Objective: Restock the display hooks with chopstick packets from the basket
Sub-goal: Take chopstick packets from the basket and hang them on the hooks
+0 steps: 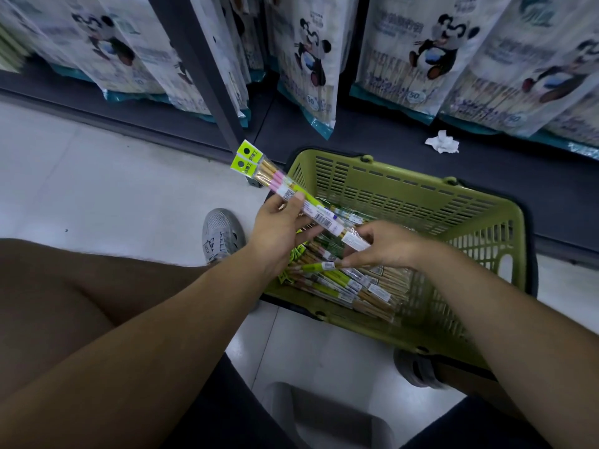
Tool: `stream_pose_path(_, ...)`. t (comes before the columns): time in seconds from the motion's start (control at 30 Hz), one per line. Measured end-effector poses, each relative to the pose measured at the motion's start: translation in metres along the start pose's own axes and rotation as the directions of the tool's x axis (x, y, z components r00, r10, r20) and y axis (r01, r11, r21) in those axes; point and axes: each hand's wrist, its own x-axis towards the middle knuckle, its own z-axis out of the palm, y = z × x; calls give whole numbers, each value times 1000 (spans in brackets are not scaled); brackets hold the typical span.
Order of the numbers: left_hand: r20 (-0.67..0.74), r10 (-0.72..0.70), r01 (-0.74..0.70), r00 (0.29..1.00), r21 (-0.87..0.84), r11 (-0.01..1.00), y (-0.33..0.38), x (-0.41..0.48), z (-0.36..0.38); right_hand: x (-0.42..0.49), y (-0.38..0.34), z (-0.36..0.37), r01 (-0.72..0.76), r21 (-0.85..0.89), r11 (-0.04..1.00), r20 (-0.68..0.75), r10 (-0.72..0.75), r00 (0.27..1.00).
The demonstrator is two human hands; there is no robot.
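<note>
Large panda-printed bags (418, 53) are being displayed along the dark shelf. A green basket (405, 176) is being kept on the floor just before it, with loose packets (340, 281) being stored in a heap inside. Two chopstick packets (275, 179) are being held tilted above the basket's left rim, gripped mid-length by the curled fingers of the left hand (278, 228) and pinched at the lower end by the right hand (385, 244). A crumpled tissue (442, 142) is being left on the shelf base.
</note>
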Motion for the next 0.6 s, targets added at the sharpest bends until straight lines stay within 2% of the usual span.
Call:
stream_pose_path(0.13,-144,48,-51,988,-20,998,7,7,-1,-5,19,0,-19,-79,997,-57,14,998)
stream_pose_path(0.27,-218,68,-55,974,62,997,11,15,-15,-5,42,9,-91,-43,995,-73,88,993)
stream_pose_path(0.37,-170,146,-98,975,264,960,11,16,-22,7,51,31,-86,-179,980,-132,63,989)
stream_pose_path(0.5,-39,252,-179,967,603,778,18,17,-38,27,58,68,-110,-356,928,-159,55,986)
stream_pose_path(0.6,-43,238,-159,970,632,758,24,18,-50,35,66,88,-130,-439,889,-160,65,985)
